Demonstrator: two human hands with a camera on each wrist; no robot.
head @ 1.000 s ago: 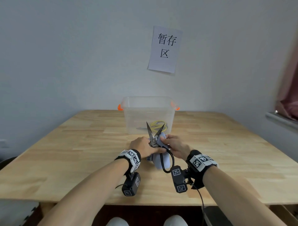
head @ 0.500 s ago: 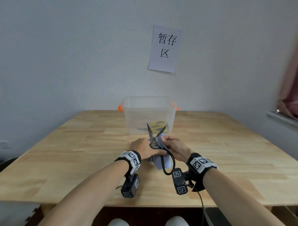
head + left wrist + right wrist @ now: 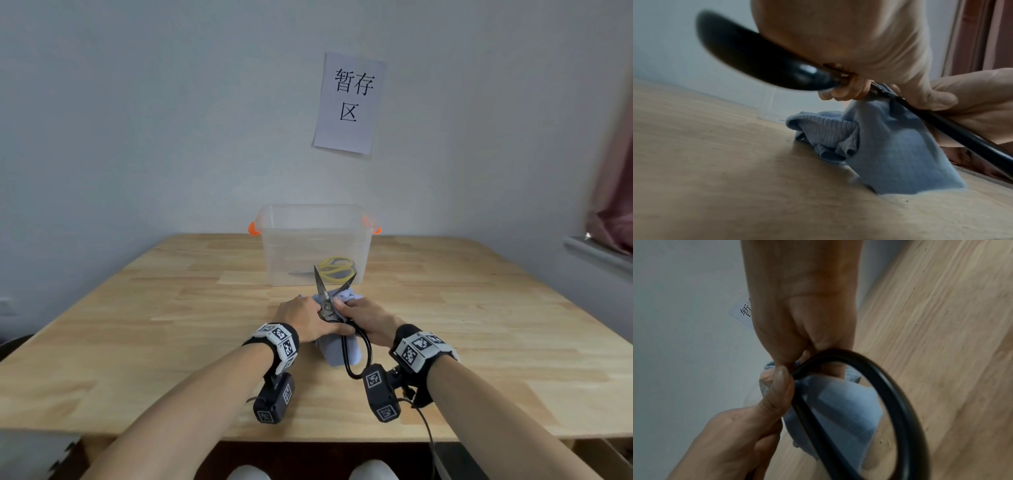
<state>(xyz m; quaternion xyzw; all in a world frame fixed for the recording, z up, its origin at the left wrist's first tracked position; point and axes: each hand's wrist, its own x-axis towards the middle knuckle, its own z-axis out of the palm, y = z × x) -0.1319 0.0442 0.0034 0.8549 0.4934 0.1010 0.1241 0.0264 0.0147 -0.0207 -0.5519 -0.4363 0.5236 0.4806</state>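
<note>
Black-handled scissors (image 3: pixel 324 301) stand with their blades apart, tips pointing away from me toward the bin. My left hand (image 3: pixel 306 322) grips them near the pivot, thumb across the handle (image 3: pixel 799 404). My right hand (image 3: pixel 364 317) pinches a light blue cloth (image 3: pixel 340 353) against the right blade. The rest of the cloth (image 3: pixel 890 146) hangs down onto the wooden table (image 3: pixel 137 325), with a ribbed part bunched behind. One black handle loop (image 3: pixel 896 399) hangs toward me; the other (image 3: pixel 756 61) passes under my left palm.
A clear plastic bin (image 3: pixel 315 240) with orange latches stands just beyond the hands, with something yellow-looped (image 3: pixel 337 265) inside. A paper sign (image 3: pixel 349 102) hangs on the wall. A window ledge (image 3: pixel 596 253) and pink curtain (image 3: pixel 616 171) are at the right.
</note>
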